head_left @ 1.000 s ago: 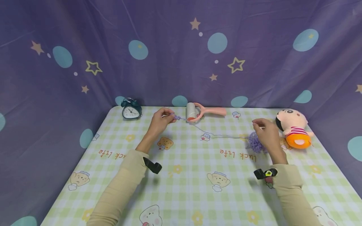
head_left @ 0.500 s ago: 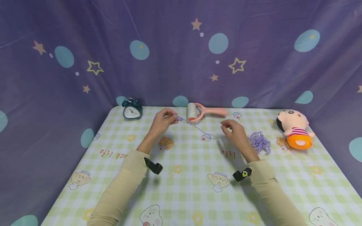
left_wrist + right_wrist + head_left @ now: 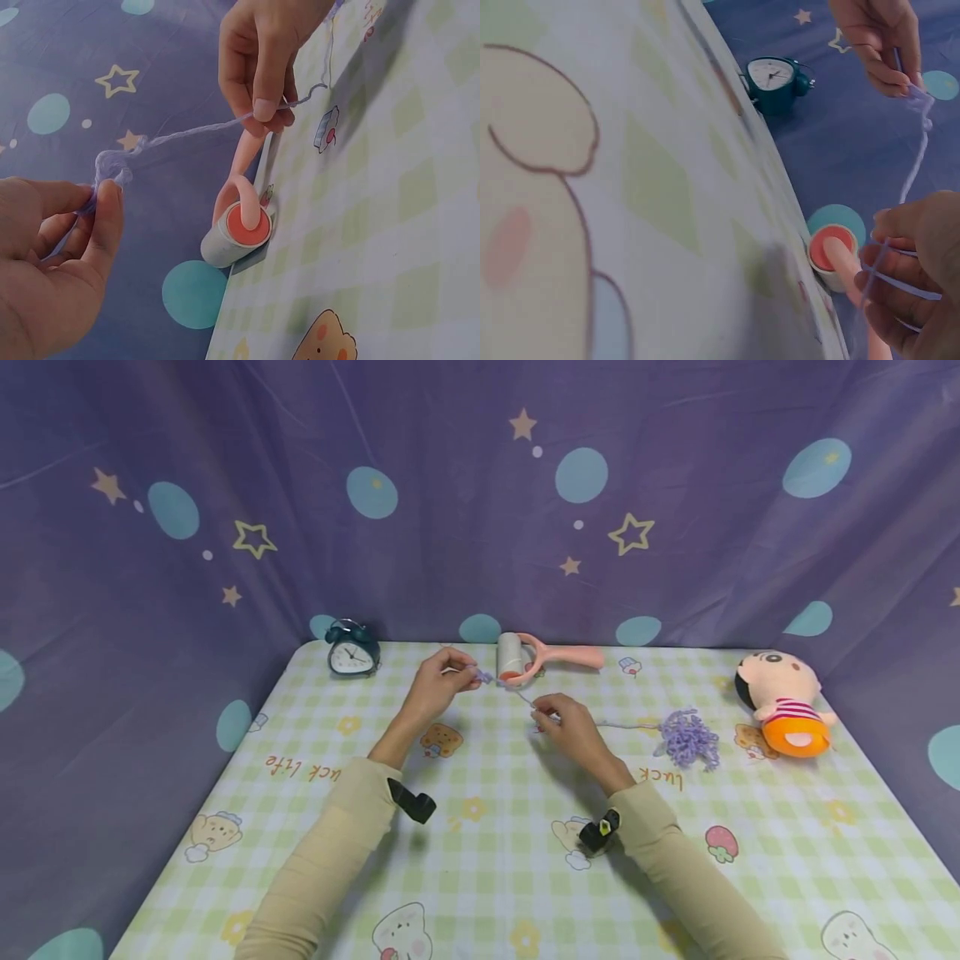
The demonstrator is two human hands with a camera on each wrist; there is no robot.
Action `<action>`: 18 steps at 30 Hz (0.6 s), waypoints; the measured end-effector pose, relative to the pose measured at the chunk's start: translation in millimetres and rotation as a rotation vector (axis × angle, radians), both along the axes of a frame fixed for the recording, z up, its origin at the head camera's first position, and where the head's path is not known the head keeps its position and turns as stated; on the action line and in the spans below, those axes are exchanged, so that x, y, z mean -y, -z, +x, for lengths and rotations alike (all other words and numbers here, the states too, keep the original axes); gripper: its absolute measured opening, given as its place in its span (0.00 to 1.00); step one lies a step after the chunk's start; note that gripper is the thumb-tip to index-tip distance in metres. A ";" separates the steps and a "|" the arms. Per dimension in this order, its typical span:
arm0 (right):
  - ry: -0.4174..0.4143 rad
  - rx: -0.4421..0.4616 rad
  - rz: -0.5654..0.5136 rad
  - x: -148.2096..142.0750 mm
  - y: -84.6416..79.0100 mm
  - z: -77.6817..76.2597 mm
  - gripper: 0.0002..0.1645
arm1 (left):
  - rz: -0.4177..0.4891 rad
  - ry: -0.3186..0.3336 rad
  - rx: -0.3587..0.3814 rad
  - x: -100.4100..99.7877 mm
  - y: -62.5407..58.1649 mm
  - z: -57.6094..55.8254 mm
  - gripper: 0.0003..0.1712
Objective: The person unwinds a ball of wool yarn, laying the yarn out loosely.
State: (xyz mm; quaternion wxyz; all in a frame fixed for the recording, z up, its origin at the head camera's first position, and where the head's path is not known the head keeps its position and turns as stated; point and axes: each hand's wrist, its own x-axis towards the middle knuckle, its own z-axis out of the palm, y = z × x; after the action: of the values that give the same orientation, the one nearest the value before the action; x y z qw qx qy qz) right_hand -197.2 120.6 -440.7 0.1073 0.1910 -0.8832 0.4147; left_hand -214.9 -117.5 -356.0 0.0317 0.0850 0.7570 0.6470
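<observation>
My left hand [image 3: 437, 685] pinches a small looped bunch of purple yarn [image 3: 112, 165] between thumb and fingers, raised over the table's far half. From that bunch a strand of yarn [image 3: 199, 131] runs to my right hand [image 3: 573, 729], which pinches it between thumb and forefinger. In the right wrist view, strands also pass across the curled fingers [image 3: 900, 277] of that hand. Beyond the right hand the strand trails over the cloth to a loose purple yarn heap [image 3: 688, 739] on the right.
A pink-handled lint roller [image 3: 570, 656] lies at the back edge behind the hands. A dark green alarm clock [image 3: 353, 649] stands at the back left. At the right lies a plush doll [image 3: 787, 702]. A checked tablecloth [image 3: 487, 877] covers the table, with a purple curtain [image 3: 465, 543] behind.
My right hand has come left from beside the yarn heap toward the left hand and now pinches the strand. My left hand keeps its pinch, shifting slightly right in view.
</observation>
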 end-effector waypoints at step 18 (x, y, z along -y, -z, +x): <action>0.140 -0.123 -0.079 -38.5 -22.3 11.5 0.10 | 0.097 -0.186 0.028 4.2 3.3 0.2 0.09</action>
State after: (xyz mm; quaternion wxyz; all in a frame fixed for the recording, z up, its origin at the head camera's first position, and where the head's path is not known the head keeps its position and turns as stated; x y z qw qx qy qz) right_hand -185.7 159.1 -418.4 0.1974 0.1494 -0.8690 0.4284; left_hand -214.7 -121.7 -359.3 -0.0223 0.0068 0.7289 0.6843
